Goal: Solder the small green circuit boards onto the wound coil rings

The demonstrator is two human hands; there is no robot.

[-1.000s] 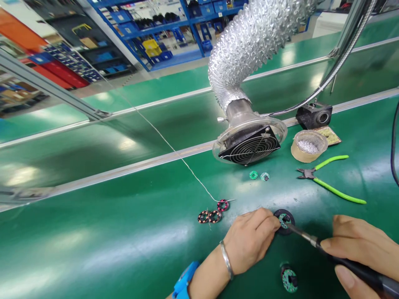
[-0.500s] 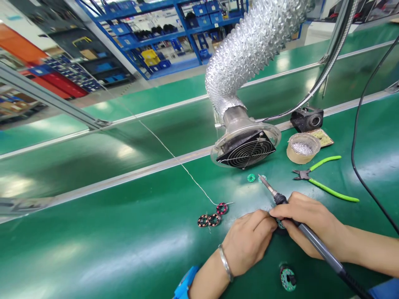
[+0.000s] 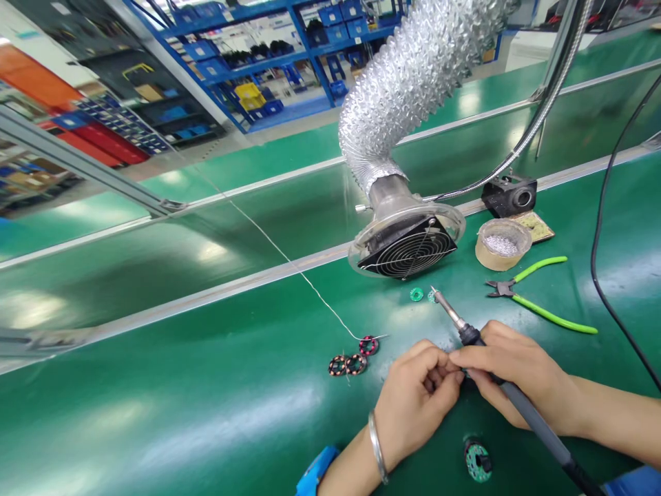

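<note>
My right hand (image 3: 521,368) is closed round a soldering iron (image 3: 537,420), its bare tip pointing up and away toward the fan. The thumb and fingers of my left hand (image 3: 421,393) are pinched together and meet my right fingertips; what lies between them is mostly hidden. Below the hands a round green circuit board (image 3: 478,460) sits on a dark part. Left of my left hand lie several wound ring coils (image 3: 355,364), with a thin solder wire (image 3: 325,303) ending on one of them. A small green ring board (image 3: 416,295) lies past the iron's tip, a second one beside it partly covered.
A fume extractor fan (image 3: 413,251) hangs from a silver duct (image 3: 403,96) over the green bench. To the right are green-handled cutters (image 3: 542,303), a round tub (image 3: 502,244), a sponge (image 3: 534,226) and a black iron stand (image 3: 510,198). A black cable (image 3: 596,255) runs down the right side.
My left hand has turned, its fingers drawing into a tighter pinch. The iron's tip has shifted slightly to the right. A green board seen between the hands earlier is now mostly hidden.
</note>
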